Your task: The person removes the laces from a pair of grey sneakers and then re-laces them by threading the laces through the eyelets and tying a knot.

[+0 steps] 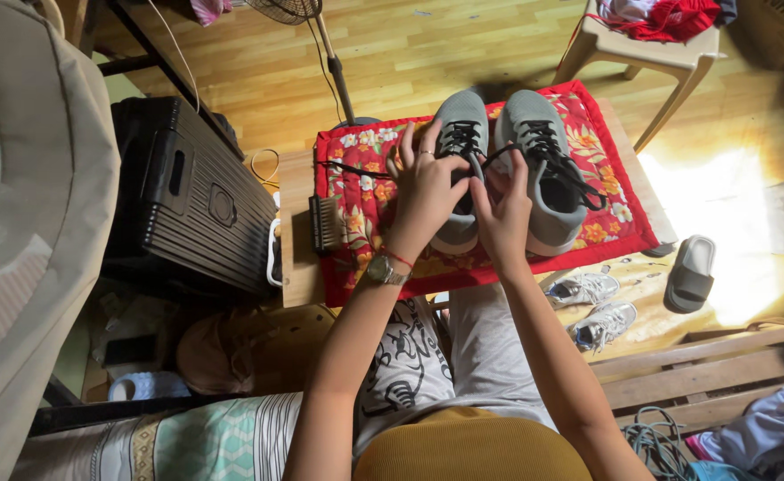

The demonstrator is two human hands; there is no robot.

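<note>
Both arms reach forward, left hand point(425, 191) and right hand point(502, 214) close together, fingers pinching.

**Cloth, wood and ribbed plastic**

The two grey shoes point(499, 169) look like matt knitted fabric, with black woven laces point(543, 142) and pale, smooth soles. They rest on a quilted cotton mat point(605, 214), red with a floral print, soft and unglossed. Under it the worktop point(296, 232) is bare pale wood with a dull finish. The floor point(410, 62) is varnished wooden board, shiny where the sun falls. The black suitcase point(196, 205) is hard ribbed plastic with a slight sheen. The stool point(650, 58) is smooth beige plastic. The wristwatch point(383, 269) shows polished metal. The grey slipper point(690, 272) looks like matt rubber.
</note>
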